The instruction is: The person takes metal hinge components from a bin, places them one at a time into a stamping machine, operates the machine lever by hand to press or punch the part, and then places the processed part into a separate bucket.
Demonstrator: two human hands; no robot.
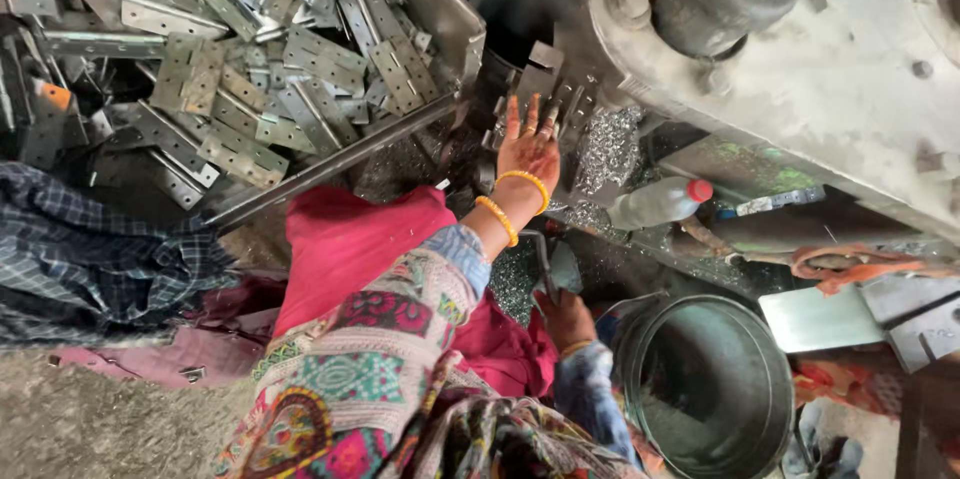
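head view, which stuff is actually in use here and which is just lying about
In use: left hand on perforated metal pieces at the machine; right hand on a lever.

Lying about: hinge pile, plastic bottle, metal bucket, checked cloth.

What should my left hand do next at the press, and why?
Probably close the left hand on a metal piece at the machine: its fingers are spread flat on the pieces there, gripping nothing, while the right hand rests low on a lever.
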